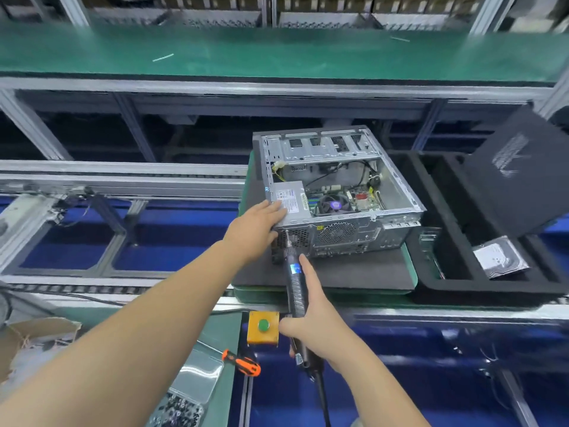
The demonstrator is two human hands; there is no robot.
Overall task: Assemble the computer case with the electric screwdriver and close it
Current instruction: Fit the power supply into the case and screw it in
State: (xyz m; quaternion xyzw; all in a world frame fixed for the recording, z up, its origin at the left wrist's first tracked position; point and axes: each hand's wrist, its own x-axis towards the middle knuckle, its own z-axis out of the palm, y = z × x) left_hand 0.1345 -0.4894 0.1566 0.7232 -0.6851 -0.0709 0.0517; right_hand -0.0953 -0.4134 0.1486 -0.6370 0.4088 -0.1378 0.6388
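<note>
An open grey computer case (397, 195) lies on its side on a dark foam pad (338, 272), its motherboard, fan and power supply (289, 200) exposed. My left hand (255, 229) rests flat with straight fingers on the case's near left corner, over the power supply. My right hand (311, 318) grips the black electric screwdriver (295, 288); its bit touches the rear panel near the left vent. The black side panel (520, 174) leans tilted at the right.
A black foam tray (462, 291) at the right holds a bagged hard drive (498, 257). A yellow box with a green button (263, 327) sits near my right hand. An orange-handled screwdriver (243, 363) and a bin of screws (181, 408) lie at lower left.
</note>
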